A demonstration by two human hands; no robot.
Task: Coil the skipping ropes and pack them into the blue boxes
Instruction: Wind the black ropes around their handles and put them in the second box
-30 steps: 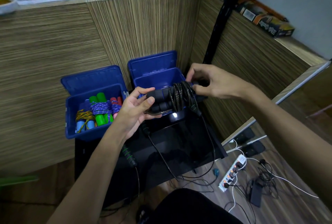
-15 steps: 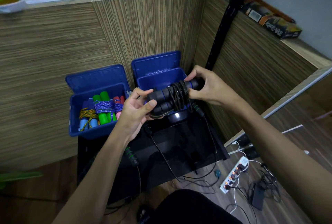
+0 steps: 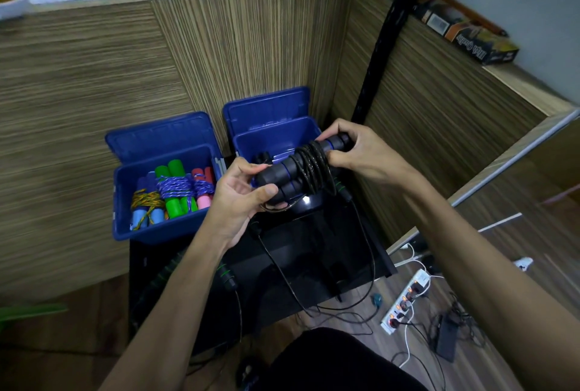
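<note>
A black skipping rope (image 3: 309, 164) with its cord wound round the two black handles is held over the front of the right blue box (image 3: 273, 142). My left hand (image 3: 241, 199) grips the handles' left ends. My right hand (image 3: 357, 150) grips their right ends beside the coil. The left blue box (image 3: 125, 202) holds several coiled ropes with green, pink, light blue and purple handles. Another black rope with green-ringed handles (image 3: 226, 274) lies loose on the black table (image 3: 314, 252), its cord trailing off the front.
Both boxes stand open with lids leaning on the wooden partition (image 3: 219, 51). A black pole (image 3: 386, 32) rises right of the boxes. On the floor at the right lie a white power strip (image 3: 405, 299), cables and a black adapter (image 3: 445, 340).
The bundle has tilted, its right end higher and further over the right box. My right hand has closed round the handle ends. The camera has moved closer.
</note>
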